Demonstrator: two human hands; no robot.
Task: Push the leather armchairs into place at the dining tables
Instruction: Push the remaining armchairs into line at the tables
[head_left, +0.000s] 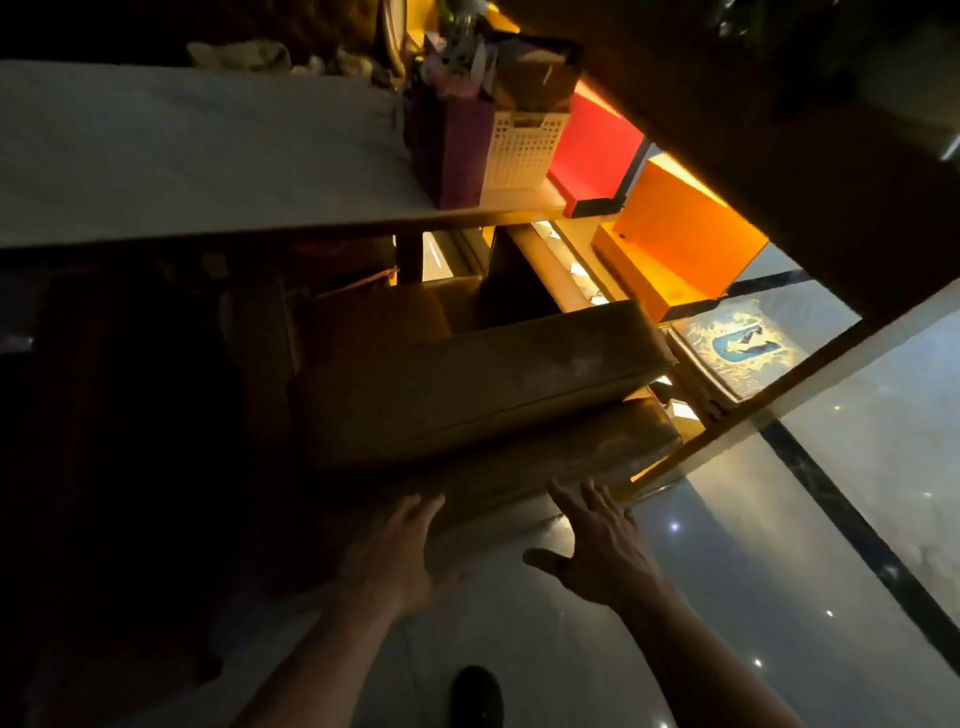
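Note:
A tan leather armchair (478, 384) stands tucked under the white-topped dining table (197, 156), its padded arm nearest me. A second cushioned part of it (561, 457) lies lower, toward me. My left hand (400, 551) is spread flat with its fingertips against the chair's near lower edge. My right hand (597, 545) hovers with fingers apart just short of the chair, over the floor; whether it touches is unclear. The left side of the scene is too dark to read.
On the table's far end stand a purple paper bag (457, 150) and a white plastic basket (524, 150). Red (597, 150) and orange (680, 244) panels lie beyond. A glossy grey floor (779, 545) with a dark stripe is on the right. My dark shoe (475, 696) shows below.

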